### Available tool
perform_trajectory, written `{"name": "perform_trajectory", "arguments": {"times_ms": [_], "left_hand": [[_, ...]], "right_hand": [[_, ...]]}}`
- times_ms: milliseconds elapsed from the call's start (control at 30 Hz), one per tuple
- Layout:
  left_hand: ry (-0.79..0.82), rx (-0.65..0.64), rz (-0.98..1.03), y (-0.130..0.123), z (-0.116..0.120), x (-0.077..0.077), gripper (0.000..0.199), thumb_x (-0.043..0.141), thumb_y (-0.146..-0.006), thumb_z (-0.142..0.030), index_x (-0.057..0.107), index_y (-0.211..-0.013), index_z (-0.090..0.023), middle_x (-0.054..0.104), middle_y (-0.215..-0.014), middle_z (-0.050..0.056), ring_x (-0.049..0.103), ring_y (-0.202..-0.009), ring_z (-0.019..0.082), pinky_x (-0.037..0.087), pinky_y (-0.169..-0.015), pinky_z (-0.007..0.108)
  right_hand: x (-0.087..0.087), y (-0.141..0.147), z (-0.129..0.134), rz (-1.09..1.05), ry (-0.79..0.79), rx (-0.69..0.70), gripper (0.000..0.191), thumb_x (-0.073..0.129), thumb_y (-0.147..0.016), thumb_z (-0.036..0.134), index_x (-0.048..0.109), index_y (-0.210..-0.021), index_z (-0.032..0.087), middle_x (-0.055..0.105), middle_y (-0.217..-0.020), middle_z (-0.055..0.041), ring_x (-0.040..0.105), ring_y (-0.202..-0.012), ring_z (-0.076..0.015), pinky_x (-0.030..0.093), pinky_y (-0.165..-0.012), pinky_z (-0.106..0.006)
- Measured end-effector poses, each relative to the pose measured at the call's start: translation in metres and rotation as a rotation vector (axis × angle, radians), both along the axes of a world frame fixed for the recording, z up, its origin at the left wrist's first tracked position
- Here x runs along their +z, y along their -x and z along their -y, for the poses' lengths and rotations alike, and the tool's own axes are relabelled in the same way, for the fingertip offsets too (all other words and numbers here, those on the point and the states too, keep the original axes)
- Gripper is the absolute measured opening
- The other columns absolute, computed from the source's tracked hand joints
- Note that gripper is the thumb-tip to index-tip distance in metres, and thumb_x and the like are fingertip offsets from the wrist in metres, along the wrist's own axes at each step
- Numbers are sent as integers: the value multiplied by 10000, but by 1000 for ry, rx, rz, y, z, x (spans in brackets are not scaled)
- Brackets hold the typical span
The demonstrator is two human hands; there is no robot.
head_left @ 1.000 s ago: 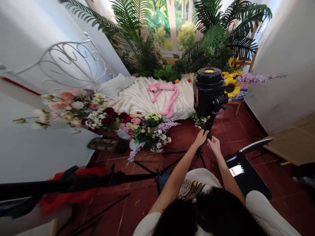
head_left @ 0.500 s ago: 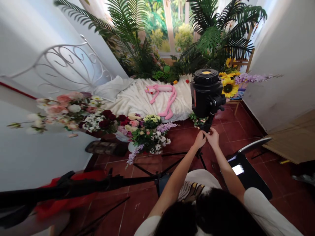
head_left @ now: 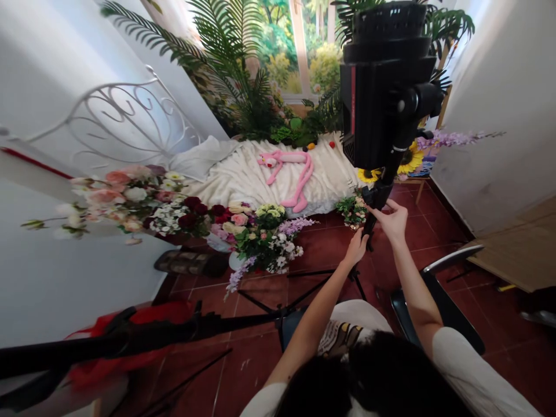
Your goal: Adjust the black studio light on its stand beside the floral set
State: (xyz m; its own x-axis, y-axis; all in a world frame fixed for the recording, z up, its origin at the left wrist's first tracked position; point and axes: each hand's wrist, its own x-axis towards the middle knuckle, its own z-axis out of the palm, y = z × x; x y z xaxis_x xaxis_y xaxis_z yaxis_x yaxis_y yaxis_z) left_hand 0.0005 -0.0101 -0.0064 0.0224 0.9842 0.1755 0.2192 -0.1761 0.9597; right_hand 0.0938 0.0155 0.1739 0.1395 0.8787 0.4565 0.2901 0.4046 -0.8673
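A black studio light stands upright on a black light stand in front of me, high in the view. My left hand is closed around the lower part of the stand's pole. Higher up, my right hand pinches the pole near its locking collar, thumb and forefinger at its right side. Part of the grip is hidden behind the fingers. The stand's thin dark legs spread on the floor beyond my forearms.
Flower bunches line the near side of a bed with a cream blanket and a pink plush toy. A black boom pole crosses low on the left. A black chair stands right; palm leaves rise behind.
The studio light has risen well up in the view, with more of the pole showing beneath it. My right hand has moved up and right, away from my left hand. The left has dropped slightly.
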Motion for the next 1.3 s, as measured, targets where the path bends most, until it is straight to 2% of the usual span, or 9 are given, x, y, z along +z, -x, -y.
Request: {"name": "perform_trajectory", "arguments": {"times_ms": [133, 267, 400, 533, 700, 833, 1000, 1167, 1300], "left_hand": [[-34, 7, -11, 0, -1, -3, 431, 349, -947, -461, 512, -1226, -177, 630, -1135, 115, 601, -1045, 223, 455, -955, 394], [-57, -3, 9, 0, -2, -6, 410, 365, -946, -428, 500, -1247, -185, 625, -1168, 109, 592, -1080, 216, 441, -987, 393], [-80, -5, 22, 0, -2, -7, 413, 373, -943, -423, 498, -1250, -176, 622, -1180, 122, 597, -1081, 217, 443, -987, 394], [-85, 4, 25, 0, -1, -6, 413, 376, -942, -434, 509, -1241, -181, 634, -1153, 116, 606, -1060, 216, 456, -965, 381], [-67, 7, 10, 1, 0, -3, 425, 374, -941, -438, 511, -1239, -168, 648, -1108, 121, 620, -1001, 222, 474, -924, 382], [-57, -2, 22, 1, 0, -1, 417, 378, -941, -433, 509, -1243, -177, 647, -1114, 111, 619, -1017, 210, 470, -939, 368], [-48, -9, 25, 1, -1, -2, 430, 378, -938, -443, 504, -1250, -175, 639, -1144, 114, 612, -1047, 213, 458, -966, 384], [-24, -31, 70, 1, 0, 4, 406, 407, -931, -435, 509, -1236, -188, 637, -1149, 100, 608, -1054, 202, 455, -978, 374], [-9, -33, 105, 15, 10, 7, 408, 444, -916, -441, 524, -1229, -192, 616, -1220, 103, 587, -1121, 193, 440, -1013, 363]], "right_hand": [[-9, -3, 6, -3, -20, 26, 404, 748, -688, 468, 709, -906, 131, 713, -863, -67, 635, -773, -184, 517, -755, -311], [-48, -20, 31, 76, 73, 68, 458, 642, -793, 511, 634, -1093, 165, 699, -1000, -85, 651, -833, -179, 512, -772, -304], [-100, -44, 59, 325, 332, 56, 443, 607, -784, 597, 605, -959, 190, 692, -823, -57, 654, -746, -196, 487, -720, -306], [-130, -49, 72, 394, 521, 105, 447, 439, -862, 638, 593, -778, 227, 669, -708, -39, 645, -710, -220, 449, -704, -304], [-147, -28, 68, -183, 716, 225, 471, 431, -889, 589, 549, -641, 206, 575, -529, -18, 522, -485, -154, 412, -553, -262], [-155, -17, 63, -844, 871, 428, 294, 511, -880, 291, 413, -614, 217, 384, -427, 79, 314, -347, -79, 304, -399, -188], [-156, -18, 60, -1584, 948, 733, 223, 465, -761, 24, 391, -656, 205, 361, -441, 102, 353, -342, -44, 276, -382, -121], [-156, -8, 62, -1758, 893, 619, 222, 400, -712, -9, 396, -647, 203, 409, -446, 88, 379, -336, -54, 304, -379, -126], [-159, 4, 68, -1642, 1106, 435, 228, 366, -709, 0, 339, -609, 203, 328, -409, 91, 323, -301, -58, 263, -354, -133]]}}
